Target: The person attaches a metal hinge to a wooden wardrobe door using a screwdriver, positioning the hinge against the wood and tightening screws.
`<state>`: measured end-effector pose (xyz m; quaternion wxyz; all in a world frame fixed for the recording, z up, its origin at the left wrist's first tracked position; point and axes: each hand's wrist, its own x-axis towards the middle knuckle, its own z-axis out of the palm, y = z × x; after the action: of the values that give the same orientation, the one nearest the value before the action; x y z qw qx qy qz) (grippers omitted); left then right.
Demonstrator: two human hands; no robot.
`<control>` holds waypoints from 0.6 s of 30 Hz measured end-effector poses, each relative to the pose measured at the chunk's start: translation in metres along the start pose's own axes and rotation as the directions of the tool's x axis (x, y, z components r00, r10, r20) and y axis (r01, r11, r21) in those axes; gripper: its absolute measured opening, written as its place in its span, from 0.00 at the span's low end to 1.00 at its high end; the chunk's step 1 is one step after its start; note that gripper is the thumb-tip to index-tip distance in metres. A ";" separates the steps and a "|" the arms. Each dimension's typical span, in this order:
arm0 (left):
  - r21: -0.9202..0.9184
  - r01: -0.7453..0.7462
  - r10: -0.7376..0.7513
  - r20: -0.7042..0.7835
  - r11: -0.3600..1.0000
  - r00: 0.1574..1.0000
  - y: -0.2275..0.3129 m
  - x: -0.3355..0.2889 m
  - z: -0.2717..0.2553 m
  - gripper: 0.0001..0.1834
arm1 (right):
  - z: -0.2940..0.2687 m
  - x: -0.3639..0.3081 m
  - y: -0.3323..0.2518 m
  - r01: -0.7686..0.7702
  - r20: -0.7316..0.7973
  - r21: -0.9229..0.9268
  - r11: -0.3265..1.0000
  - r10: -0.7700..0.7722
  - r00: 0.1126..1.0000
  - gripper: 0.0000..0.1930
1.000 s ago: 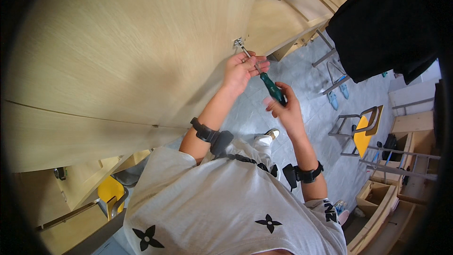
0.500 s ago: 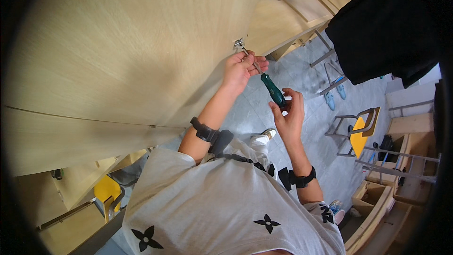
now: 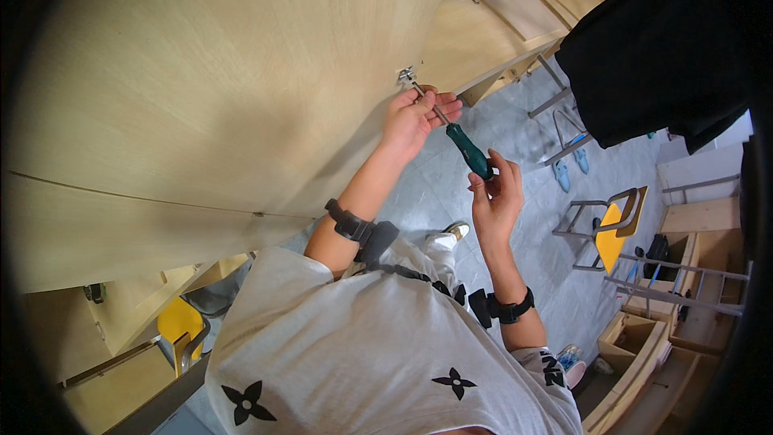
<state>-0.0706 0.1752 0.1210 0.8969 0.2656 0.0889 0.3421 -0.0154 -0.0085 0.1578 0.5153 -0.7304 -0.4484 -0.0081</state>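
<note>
A screwdriver with a green handle (image 3: 467,150) slants between my two hands, its metal tip at a small metal hinge (image 3: 406,75) on the edge of a light wooden panel (image 3: 241,72). My left hand (image 3: 413,119) is closed around the shaft near the tip, thumb and forefinger pinching it while the other fingers extend. At the handle's end, my right hand (image 3: 498,193) grips the butt between thumb and fingers. Whether the tip sits in a screw is too small to tell.
Behind the panel is a wooden cabinet (image 3: 475,32). Black cloth (image 3: 652,56) hangs at the upper right over a metal frame. A yellow chair (image 3: 609,234) stands on the grey floor (image 3: 539,217) at right, near open wooden drawers (image 3: 632,334). Another yellow chair (image 3: 181,324) is lower left.
My right hand has shifted slightly right, and its fingers have closed more on the handle's end. The screwdriver and my left hand stay nearly in place.
</note>
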 end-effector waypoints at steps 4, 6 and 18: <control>-0.043 -0.007 0.007 -0.020 0.999 1.000 0.003 -0.005 0.008 0.08 | -0.006 0.007 -0.002 -0.464 0.090 0.445 0.766 0.477 0.874 0.15; -0.041 -0.009 0.008 -0.032 0.999 0.999 0.001 -0.005 0.003 0.08 | -0.013 0.013 0.004 -0.684 0.350 0.561 0.466 0.615 0.707 0.16; 0.010 -0.052 0.052 -0.113 0.999 0.992 -0.002 -0.002 0.004 0.08 | 0.005 -0.001 0.004 0.088 -0.024 -0.184 0.979 -0.094 0.995 0.17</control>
<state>-0.0698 0.1706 0.1236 0.8804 0.2511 0.1338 0.3795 -0.0157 -0.0056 0.1514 0.4525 -0.7529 -0.4703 -0.0849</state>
